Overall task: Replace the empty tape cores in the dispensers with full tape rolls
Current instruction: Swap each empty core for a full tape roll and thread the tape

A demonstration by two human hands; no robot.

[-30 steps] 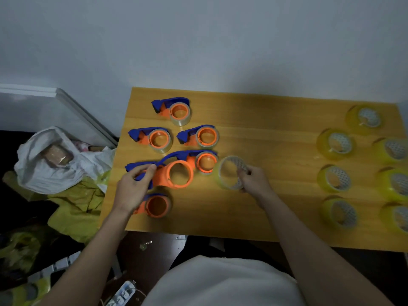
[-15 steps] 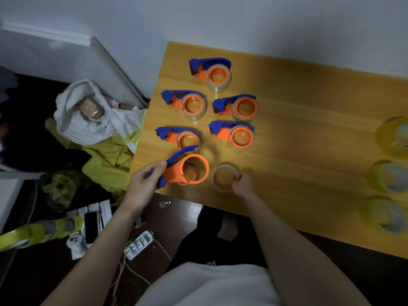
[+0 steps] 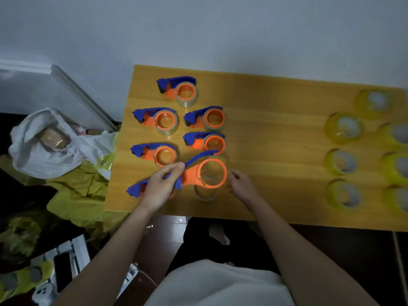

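Left hand [image 3: 160, 187] grips a lifted dispenser [image 3: 198, 175]; right hand [image 3: 241, 184] hangs slack beside it, holding nothing.
Six more dispensers lie on the table [image 3: 276, 140], nine full yellow rolls [image 3: 342, 128] at its right side. The empty core [image 3: 205, 194], pinched half a second ago, now lies released below the dispenser's ring.

White bag [image 3: 46, 149] atop yellow-green plastic [image 3: 77, 195] — floor left of wooden table [image 3: 276, 133].

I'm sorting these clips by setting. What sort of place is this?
Probably a room at home or a small informal workspace: a plain wooden table against a bare wall, bags heaped on the floor, and a power strip underfoot.
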